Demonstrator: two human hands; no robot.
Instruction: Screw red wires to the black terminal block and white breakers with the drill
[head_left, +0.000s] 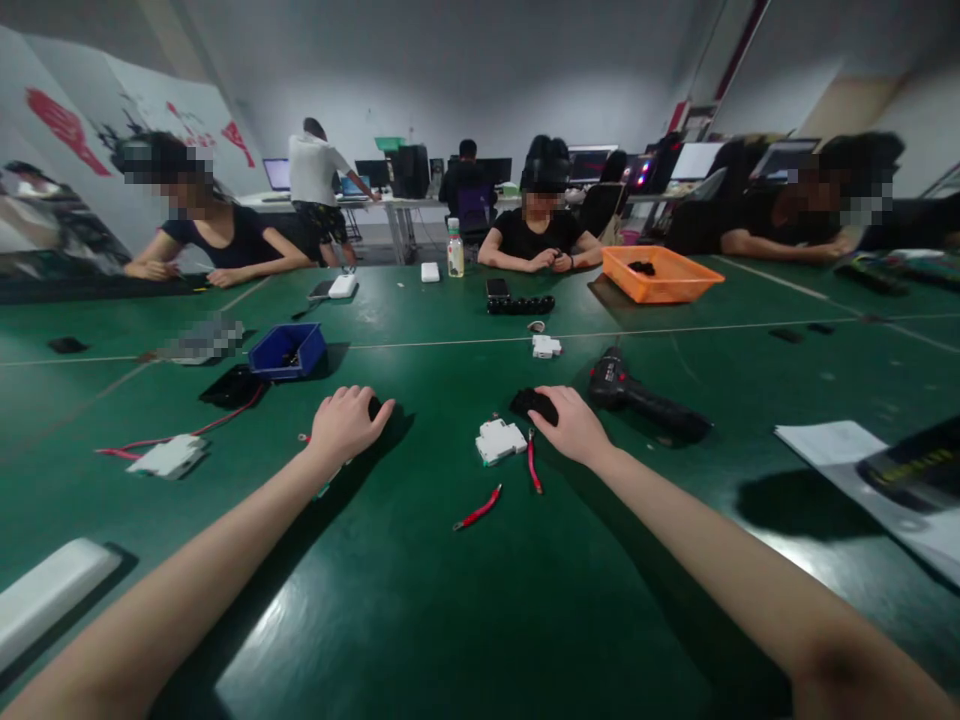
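Note:
My left hand (346, 420) rests on the green table (420, 600), fingers curled over a small black object (374, 406) that is mostly hidden. My right hand (571, 424) lies farther right, fingers closed on another black object (531, 403). Between the hands sits a white breaker-like block (499, 440). A short red wire (533, 467) lies beside my right wrist and a second red wire (478, 510) lies nearer to me. A black power screwdriver (637, 395) lies just right of my right hand.
A blue bin (289, 350) and a white part with red leads (169, 455) sit at left. An orange tray (660, 275), a bottle (455, 250) and a small white part (546, 346) lie farther off. Papers (840, 445) lie at right. Several people sit across the table.

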